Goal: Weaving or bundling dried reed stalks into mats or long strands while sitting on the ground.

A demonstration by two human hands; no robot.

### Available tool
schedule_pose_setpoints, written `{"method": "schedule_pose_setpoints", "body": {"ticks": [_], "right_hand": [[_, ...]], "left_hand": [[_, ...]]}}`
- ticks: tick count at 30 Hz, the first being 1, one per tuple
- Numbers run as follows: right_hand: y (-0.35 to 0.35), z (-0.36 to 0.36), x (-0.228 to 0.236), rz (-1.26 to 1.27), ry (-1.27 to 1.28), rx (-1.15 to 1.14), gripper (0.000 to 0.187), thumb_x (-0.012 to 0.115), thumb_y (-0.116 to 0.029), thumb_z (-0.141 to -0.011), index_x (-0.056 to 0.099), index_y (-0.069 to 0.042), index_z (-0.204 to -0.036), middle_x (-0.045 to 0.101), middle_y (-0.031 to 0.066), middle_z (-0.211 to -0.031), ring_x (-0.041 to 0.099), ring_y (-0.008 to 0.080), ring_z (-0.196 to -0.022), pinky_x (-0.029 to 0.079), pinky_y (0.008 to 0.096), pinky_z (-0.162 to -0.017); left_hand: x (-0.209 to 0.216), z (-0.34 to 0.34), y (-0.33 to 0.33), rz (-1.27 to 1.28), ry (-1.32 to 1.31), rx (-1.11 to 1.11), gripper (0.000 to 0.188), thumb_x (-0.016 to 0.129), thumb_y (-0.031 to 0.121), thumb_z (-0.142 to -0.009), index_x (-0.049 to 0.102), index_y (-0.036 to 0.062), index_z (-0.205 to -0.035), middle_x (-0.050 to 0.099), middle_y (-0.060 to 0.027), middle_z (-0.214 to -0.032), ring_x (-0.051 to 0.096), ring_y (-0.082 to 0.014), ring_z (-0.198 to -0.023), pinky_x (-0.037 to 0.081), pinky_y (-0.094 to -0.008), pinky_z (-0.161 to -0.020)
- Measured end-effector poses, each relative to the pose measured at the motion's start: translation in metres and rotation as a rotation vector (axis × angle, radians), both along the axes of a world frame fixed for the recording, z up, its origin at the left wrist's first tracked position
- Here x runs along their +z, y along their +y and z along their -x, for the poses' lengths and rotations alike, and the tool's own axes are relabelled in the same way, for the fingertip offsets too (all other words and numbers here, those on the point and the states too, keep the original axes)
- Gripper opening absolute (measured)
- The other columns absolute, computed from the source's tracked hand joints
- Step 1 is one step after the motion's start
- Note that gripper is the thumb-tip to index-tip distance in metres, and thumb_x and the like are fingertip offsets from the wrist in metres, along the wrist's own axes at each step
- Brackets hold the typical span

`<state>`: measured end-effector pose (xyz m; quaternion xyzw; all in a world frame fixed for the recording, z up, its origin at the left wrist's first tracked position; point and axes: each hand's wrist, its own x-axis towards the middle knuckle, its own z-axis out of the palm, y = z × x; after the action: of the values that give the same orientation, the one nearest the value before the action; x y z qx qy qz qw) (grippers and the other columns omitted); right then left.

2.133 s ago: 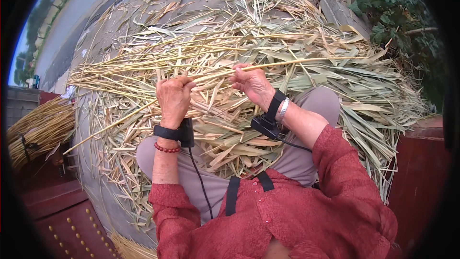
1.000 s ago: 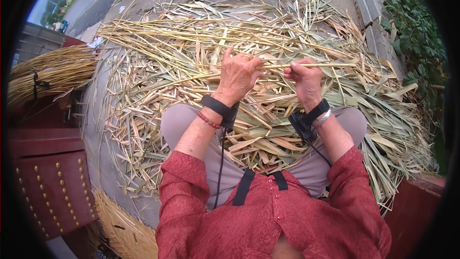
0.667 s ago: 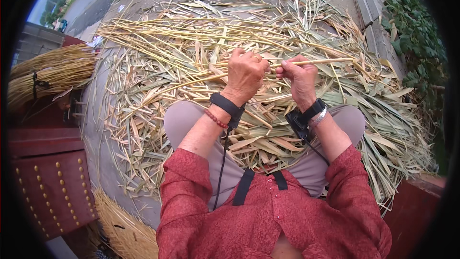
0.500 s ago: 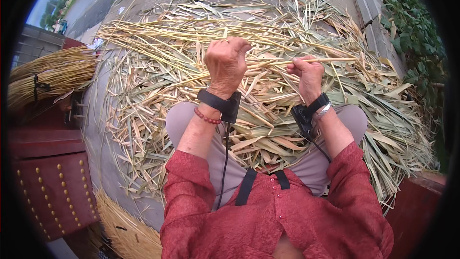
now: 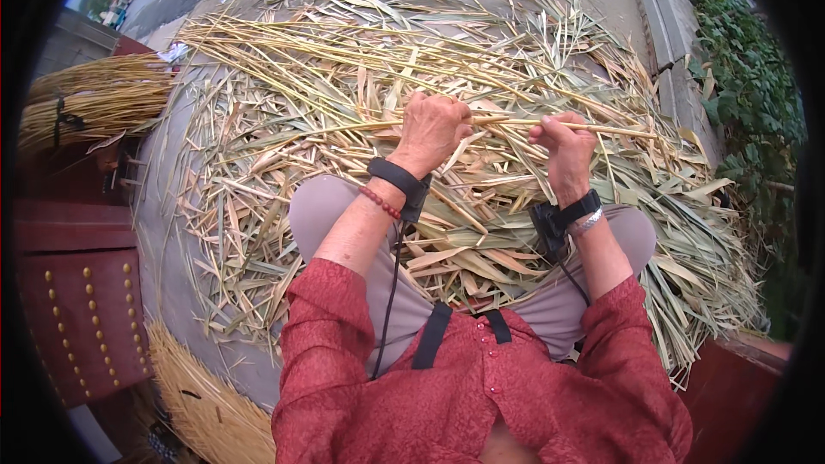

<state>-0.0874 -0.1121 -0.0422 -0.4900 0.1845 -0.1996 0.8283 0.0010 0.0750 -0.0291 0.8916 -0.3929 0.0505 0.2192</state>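
A long, thin yellow reed stalk lies nearly level across both of my hands, above the litter. My left hand is closed around it, knuckles up, and part of the stalk runs out to the left. My right hand pinches the same stalk between thumb and fingers, with its end sticking out to the right. Under and around my hands spread dry, peeled reed leaves, green and tan. Just beyond lies a loose row of long bare stalks.
At the left is a tied bundle of stalks. Below it stand a dark red studded panel and a straw-coloured bundle. A concrete curb and green plants border the right. A red surface shows at lower right.
My left hand has moved right and down, turning over the stalk, closer to the right hand. My right hand has shifted slightly right and down, still pinching the stalk.
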Motion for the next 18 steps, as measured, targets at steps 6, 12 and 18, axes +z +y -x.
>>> {"method": "schedule_pose_setpoints", "body": {"ticks": [6,12,18], "right_hand": [[0.000,0.004,-0.004,0.008,0.018,0.032,0.004,0.057,0.000,-0.075,0.054,-0.002,-0.074,0.059,0.0084,-0.066,0.060,0.0167,-0.059,0.051,0.0279,-0.054],[-0.002,0.002,0.000,0.014,-0.004,0.020,0.004,0.057,0.001,-0.075,0.055,-0.003,-0.075,0.059,0.0085,-0.067,0.060,0.0171,-0.059,0.051,0.0284,-0.055],[-0.009,-0.002,-0.005,-0.169,-0.003,-0.017,0.006,0.058,0.003,-0.074,0.053,-0.001,-0.075,0.058,0.0095,-0.066,0.061,0.0188,-0.059,0.054,0.0283,-0.053]], "left_hand": [[-0.006,-0.003,-0.001,0.004,-0.070,-0.031,0.013,0.069,0.022,-0.064,0.064,0.0116,-0.070,0.057,-0.0046,-0.065,0.057,-0.0232,-0.067,0.043,-0.0340,-0.062],[-0.004,-0.001,-0.001,0.101,-0.073,0.017,0.010,0.069,0.020,-0.064,0.064,0.0114,-0.066,0.057,-0.0029,-0.063,0.057,-0.0207,-0.063,0.044,-0.0326,-0.055],[0.012,0.002,-0.001,0.332,-0.061,0.055,0.006,0.068,0.008,-0.063,0.065,0.0080,-0.068,0.060,-0.0048,-0.062,0.058,-0.0193,-0.059,0.045,-0.0281,-0.052]]}}
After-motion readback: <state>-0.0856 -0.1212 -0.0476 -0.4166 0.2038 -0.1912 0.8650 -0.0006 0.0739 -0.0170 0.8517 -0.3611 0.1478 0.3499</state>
